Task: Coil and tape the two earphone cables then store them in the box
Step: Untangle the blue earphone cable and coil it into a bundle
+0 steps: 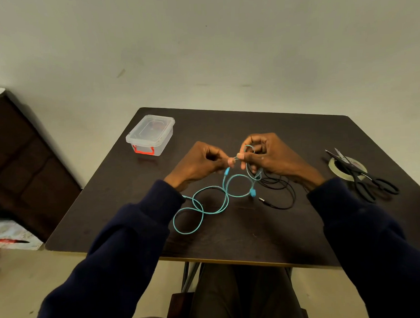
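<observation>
A turquoise earphone cable [201,208] lies in loose loops on the dark table [266,235]. Its upper end rises to both hands. My left hand [199,162] pinches the cable near its tip. My right hand [268,154] holds a small loop of the same cable wound around its fingers. A black earphone cable [280,194] lies in a loose heap under and in front of my right hand, its plug pointing left. The clear plastic box [151,134] with a red latch stands lidded at the table's far left. A tape roll [347,169] lies at the right.
Black scissors [366,177] lie across the tape roll near the table's right edge. A dark cabinet [26,165] stands to the left of the table. A pale wall runs behind the table. My knees show under the front edge.
</observation>
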Demonstrator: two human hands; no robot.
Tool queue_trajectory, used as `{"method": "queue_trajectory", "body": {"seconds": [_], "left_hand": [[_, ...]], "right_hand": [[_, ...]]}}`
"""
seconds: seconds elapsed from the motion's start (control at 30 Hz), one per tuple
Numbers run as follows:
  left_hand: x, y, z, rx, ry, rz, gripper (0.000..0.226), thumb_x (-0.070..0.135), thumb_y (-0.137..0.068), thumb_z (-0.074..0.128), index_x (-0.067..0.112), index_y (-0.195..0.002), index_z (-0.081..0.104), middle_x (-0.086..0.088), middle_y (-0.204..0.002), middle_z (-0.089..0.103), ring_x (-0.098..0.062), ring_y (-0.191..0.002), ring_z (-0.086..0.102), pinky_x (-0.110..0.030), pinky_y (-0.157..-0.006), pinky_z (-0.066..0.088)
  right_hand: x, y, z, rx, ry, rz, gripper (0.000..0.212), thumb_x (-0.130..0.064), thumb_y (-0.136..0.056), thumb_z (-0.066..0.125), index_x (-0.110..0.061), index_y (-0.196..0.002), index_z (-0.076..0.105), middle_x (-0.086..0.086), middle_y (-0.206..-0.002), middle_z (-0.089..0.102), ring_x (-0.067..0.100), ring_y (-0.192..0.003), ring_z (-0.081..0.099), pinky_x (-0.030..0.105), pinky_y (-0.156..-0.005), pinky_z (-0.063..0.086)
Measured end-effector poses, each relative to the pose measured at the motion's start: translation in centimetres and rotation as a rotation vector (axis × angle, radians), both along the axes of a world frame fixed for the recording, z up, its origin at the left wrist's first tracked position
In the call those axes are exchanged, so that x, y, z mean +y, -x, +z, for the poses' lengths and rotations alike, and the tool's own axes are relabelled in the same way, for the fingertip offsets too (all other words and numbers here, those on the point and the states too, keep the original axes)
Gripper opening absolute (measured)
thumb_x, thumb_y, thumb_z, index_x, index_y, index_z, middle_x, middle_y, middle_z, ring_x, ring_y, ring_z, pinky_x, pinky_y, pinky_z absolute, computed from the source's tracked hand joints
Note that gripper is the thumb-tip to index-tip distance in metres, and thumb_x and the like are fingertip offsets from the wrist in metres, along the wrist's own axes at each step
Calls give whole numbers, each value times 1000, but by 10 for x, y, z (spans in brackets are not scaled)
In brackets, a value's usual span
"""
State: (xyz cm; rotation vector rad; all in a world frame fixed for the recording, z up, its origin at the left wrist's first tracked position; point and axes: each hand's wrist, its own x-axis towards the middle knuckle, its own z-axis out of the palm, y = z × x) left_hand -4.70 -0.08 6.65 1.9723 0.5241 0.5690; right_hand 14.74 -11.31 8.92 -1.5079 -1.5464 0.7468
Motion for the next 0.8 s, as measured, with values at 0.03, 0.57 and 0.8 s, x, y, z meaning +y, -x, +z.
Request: {"method": "queue_trajectory", "body": {"seconds": [0.03, 0.57, 0.8], "left_hand": [[3, 3, 1, -1, 16, 5, 17, 21, -91, 73, 5, -93, 78, -9, -80, 74, -9, -69, 61, -18, -64, 50], [20, 37, 7, -227, 523, -10, 15, 17, -90, 67, 10, -99, 76, -10, -91, 74, -11, -83, 67, -20, -76, 53], [18, 26, 19, -262, 510, -81, 18, 6, -95, 61, 4, -108, 74, -8, -91, 71, -8, -75, 56, -15, -65, 45]], "right_hand": [[-1, -3, 0, 14, 8, -12, 19, -18, -94, 70, 0, -96, 64, 15, -80, 75, 19, -57, 64, 24, -55, 53], [-1, -20, -19, -30, 187, -49, 31, -33, -101, 57, -10, -107, 76, 4, -99, 79, 15, -92, 73, 23, -73, 55], [8, 11, -12, 55, 72, 114, 37, -17, -94, 71, -11, -130, 64, 1, -124, 72, 13, -120, 65, 32, -104, 52]]}}
